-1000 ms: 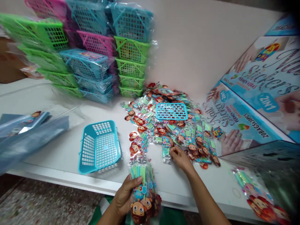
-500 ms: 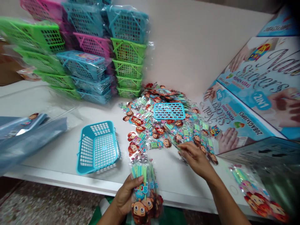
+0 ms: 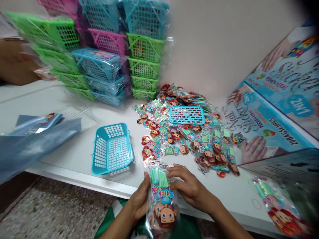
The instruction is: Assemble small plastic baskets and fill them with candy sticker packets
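Note:
Both hands hold a stack of cartoon-face stick candy packets [image 3: 162,198] over the table's front edge. My left hand [image 3: 140,200] grips the stack's left side, fingers curled behind it. On the right side, my right hand [image 3: 187,186] presses its fingers against the top packet. A heap of the same packets [image 3: 189,136] lies on the white table [image 3: 69,156] just beyond. An open blue mesh basket [image 3: 112,149] sits to the left of my hands. A blue mesh lid [image 3: 186,115] rests on the heap.
Stacks of wrapped green, blue and pink baskets [image 3: 107,49] stand at the back left. Printed sticker cartons [image 3: 276,109] fill the right side. Clear plastic bags [image 3: 37,136] lie at the left edge. More packets [image 3: 279,205] lie at the near right.
My right hand left the heap and came back to the stack, adding a packet on top. The stack now sits a little higher, held by both hands.

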Motion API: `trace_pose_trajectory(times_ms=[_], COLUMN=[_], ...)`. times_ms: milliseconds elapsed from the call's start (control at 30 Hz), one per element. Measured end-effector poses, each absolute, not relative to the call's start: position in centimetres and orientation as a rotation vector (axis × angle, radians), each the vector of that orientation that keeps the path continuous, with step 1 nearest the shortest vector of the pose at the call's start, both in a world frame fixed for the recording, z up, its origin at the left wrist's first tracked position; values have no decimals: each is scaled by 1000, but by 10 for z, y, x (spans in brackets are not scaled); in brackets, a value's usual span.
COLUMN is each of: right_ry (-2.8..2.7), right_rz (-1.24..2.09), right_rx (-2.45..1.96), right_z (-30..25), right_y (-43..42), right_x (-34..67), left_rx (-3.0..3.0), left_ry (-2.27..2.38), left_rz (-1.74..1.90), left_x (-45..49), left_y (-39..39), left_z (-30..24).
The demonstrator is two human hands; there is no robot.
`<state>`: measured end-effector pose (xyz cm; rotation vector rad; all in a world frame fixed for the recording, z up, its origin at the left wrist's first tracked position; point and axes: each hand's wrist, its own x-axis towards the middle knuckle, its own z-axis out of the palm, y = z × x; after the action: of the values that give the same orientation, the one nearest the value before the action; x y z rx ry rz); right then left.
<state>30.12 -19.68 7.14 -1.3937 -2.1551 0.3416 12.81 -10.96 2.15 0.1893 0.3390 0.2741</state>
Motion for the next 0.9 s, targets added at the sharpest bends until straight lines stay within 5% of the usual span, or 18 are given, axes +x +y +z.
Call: trace_pose_trajectory(times_ms=[133,300,500,733,900], right_ry=[-1986,-1769,-1765,-1311,-929], right_rz=[521,158,127,830,827], right_rx=[-1482,-2051,-2283,-1887,-1993], right_z=[63,22,12,43,28], right_y=[-190,-154,-143,-190,-165], right_x=[309,353,360,275,303], left_rx=[302,276,237,143,196], left_ry=[431,516,454,400,417], left_rz=[268,259,311,352,334], left_x=[122,115,114,121,113], left_y=[-109,-109,-105,-103,-99], left_z=[16,8,6,6,3])
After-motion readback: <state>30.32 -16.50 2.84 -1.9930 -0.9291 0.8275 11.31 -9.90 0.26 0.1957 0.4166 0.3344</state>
